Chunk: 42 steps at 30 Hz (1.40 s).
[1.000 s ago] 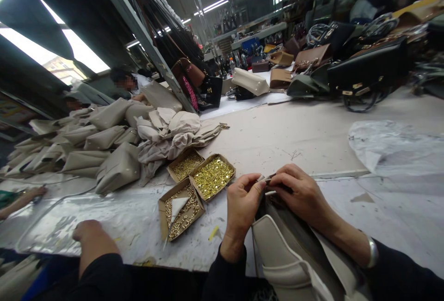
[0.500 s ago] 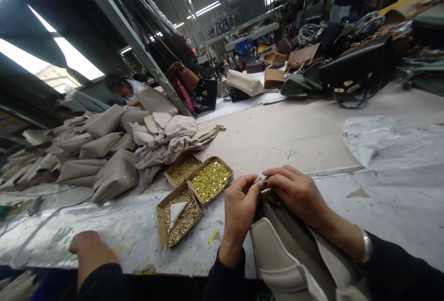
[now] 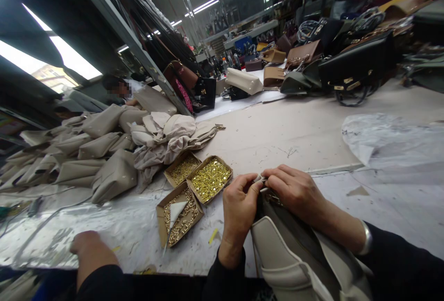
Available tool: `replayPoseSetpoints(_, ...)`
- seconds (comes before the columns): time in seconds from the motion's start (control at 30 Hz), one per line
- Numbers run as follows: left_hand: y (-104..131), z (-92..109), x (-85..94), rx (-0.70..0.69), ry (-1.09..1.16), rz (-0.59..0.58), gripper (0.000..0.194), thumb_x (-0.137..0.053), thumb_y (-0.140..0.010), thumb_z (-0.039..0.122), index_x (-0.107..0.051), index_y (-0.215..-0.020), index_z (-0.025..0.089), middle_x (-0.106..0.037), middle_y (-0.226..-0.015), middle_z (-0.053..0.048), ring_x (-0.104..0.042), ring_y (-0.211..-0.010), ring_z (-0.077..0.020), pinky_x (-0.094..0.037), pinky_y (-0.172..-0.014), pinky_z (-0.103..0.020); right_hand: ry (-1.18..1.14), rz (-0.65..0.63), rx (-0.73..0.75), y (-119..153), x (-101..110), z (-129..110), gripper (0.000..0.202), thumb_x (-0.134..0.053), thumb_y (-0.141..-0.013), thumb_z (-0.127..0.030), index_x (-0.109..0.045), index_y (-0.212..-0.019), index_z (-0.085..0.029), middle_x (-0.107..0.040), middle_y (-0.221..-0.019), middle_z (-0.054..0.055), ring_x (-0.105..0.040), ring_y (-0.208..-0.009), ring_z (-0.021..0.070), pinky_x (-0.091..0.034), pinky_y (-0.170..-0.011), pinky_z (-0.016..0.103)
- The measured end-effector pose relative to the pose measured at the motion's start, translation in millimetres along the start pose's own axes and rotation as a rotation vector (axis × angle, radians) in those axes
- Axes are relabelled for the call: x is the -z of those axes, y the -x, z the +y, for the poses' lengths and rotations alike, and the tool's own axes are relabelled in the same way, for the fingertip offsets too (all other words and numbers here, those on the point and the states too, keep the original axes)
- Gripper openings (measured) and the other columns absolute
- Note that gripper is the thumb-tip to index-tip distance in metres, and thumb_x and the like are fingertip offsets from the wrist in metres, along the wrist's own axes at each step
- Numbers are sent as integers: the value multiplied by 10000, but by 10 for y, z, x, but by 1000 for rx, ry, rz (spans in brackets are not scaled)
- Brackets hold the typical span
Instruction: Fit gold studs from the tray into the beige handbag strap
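Observation:
A beige handbag (image 3: 284, 250) with a dark lining stands tilted at the table's front edge, its mouth gaping upward. At its far top end, my left hand (image 3: 239, 208) pinches a small pale strip of the bag between thumb and forefinger. My right hand (image 3: 298, 194) is closed on the same spot, its fingertips touching those of my left. Whether a small fitting sits between the fingertips is hidden. Left of my hands are card trays: one of bright gold metal pieces (image 3: 211, 178), and a nearer one of small copper-gold studs (image 3: 180, 218) with a white scrap in it.
Another person's hand (image 3: 88, 245) rests on the table at the lower left. Beige bags (image 3: 116, 176) are heaped on the left, with a bunched beige cloth (image 3: 166, 139) beside them. Clear plastic (image 3: 385, 139) lies on the right; a black handbag (image 3: 357, 67) stands behind.
My right hand has shifted slightly left, its fingers closing nearer my left fingertips. In the background at the upper right, a person's arms have come further into view.

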State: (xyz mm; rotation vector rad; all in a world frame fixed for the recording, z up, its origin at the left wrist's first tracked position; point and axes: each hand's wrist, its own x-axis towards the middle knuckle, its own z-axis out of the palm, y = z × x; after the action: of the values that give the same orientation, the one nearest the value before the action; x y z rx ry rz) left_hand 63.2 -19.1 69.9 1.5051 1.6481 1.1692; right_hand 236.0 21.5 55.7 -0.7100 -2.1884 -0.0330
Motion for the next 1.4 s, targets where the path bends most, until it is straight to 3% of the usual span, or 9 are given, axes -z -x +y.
replayPoseSetpoints(0.23, -4, 16, -15, 4, -4, 19, 149, -728, -868, 278, -785, -983, 202, -796, -940, -51, -739, -858, -201, -567, -827, -302, -34, 24, 104, 54, -30, 107, 195, -499, -1036, -125, -602, -883, -187, -741, -1029, 114, -648, -860, 218, -532, -750, 340)
replayPoseSetpoints(0.77, 29, 20, -84, 23, 35, 96, 165, -758, -833, 281, -785, -968, 190, -787, -941, -59, -733, -863, -197, -568, -829, -301, 11, 50, 89, 104, -94, 128, 184, -507, -1037, -156, -595, -877, -180, -727, -991, 115, -658, -806, 208, -528, -705, 322)
replayPoseSetpoints(0.97, 13, -2, -69, 109, 156, 73, 212, -769, -817, 301, -787, -976, 162, -797, -915, -68, -737, -842, -198, -578, -811, -292, -105, 42, 54, 121, -96, 159, 134, -516, -1039, -159, -598, -937, -185, -742, -1037, 102, -694, -863, 191, -555, -780, 310)
replayPoseSetpoints(1.2, 10, -22, -51, 127, 196, 61, 233, -762, -815, 300, -774, -999, 157, -793, -946, -74, -735, -872, -199, -572, -840, -295, -94, 64, 38, 97, -123, 122, 156, -496, -1051, -159, -567, -914, -184, -739, -1036, 116, -702, -901, 202, -561, -759, 302)
replayPoseSetpoints(1.4, 26, -3, 9, 76, 109, -30, 343, -691, -790, 146, -735, -1128, 185, -779, -1063, -57, -730, -964, -190, -554, -927, -304, -94, 55, 7, 138, -178, 112, 148, -489, -1054, -193, -595, -950, -187, -735, -1099, 118, -709, -908, 193, -565, -747, 289)
